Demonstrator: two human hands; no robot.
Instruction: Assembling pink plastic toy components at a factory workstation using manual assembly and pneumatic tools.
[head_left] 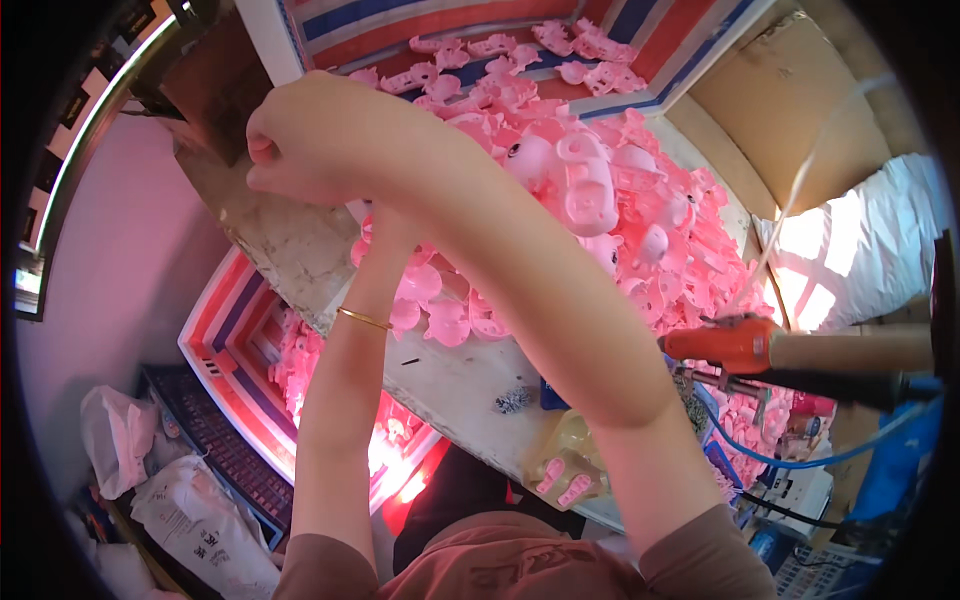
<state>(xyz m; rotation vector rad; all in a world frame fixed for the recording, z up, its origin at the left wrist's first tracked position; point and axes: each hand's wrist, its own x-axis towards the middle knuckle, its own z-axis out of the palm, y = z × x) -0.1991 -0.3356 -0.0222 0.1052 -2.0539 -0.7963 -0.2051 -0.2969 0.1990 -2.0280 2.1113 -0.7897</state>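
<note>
My right arm reaches across to the upper left, over my left one. My right hand [305,140] is closed, its fingers curled, above the table's far left part. Whatever it may hold is hidden. A gold bangle [364,318] circles my left forearm [345,400]. My left hand is hidden behind my right wrist and forearm, so its fingers do not show. Just beyond my arms lies a large heap of pink plastic toy shells [690,240], some with printed eyes. Rounded pink pieces [445,320] lie at the heap's near edge, between my forearms.
An orange power screwdriver [720,345] lies sideways at right, near a blue cable [800,463]. Small screws [513,400] are piled on the worktable [450,385]. Two pink parts [565,480] sit in a yellowish fixture at the near edge. A striped box [215,345] stands below left.
</note>
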